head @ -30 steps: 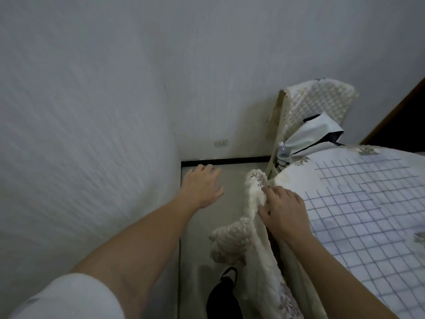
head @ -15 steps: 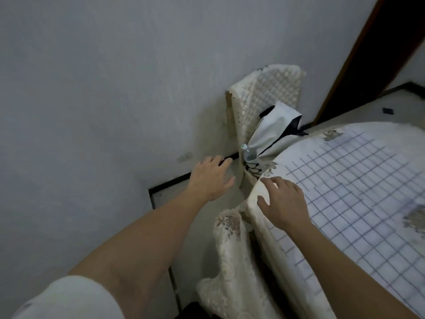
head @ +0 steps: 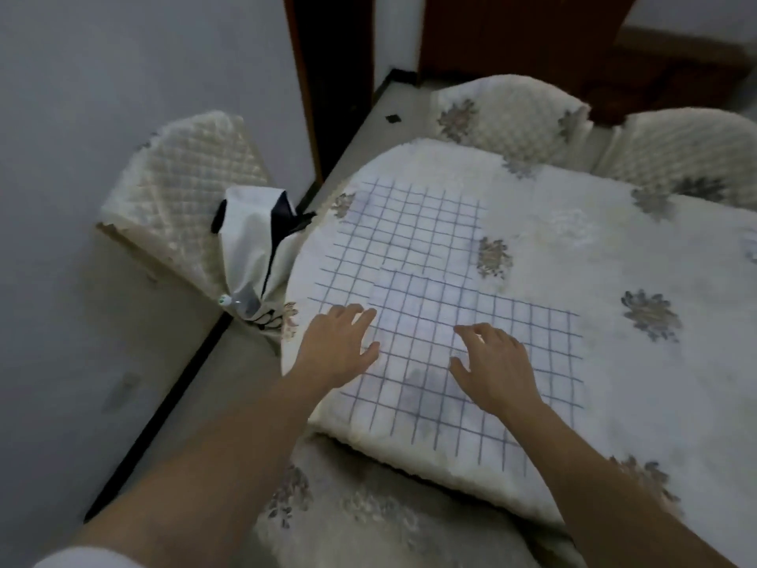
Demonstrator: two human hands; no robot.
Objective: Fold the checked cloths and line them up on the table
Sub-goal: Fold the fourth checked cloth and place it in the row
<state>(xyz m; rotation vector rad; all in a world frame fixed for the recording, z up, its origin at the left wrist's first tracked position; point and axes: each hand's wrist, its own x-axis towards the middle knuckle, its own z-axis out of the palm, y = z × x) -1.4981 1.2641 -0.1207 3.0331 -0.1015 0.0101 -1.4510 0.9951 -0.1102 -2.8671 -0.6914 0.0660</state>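
Both hands are hovering open-fingered, gripping nothing, over the checked cloths spreading flat on the table; left hand nearer its 9 o'clock edge, right hand centred, cloths' length running toward 5 o'clock

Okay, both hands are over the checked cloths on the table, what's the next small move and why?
Probably pinch the near edge of the top checked cloth. Both the left hand and the right hand hover open with no grip on anything, and the cloths lie flat, overlapped and unfolded on the table.
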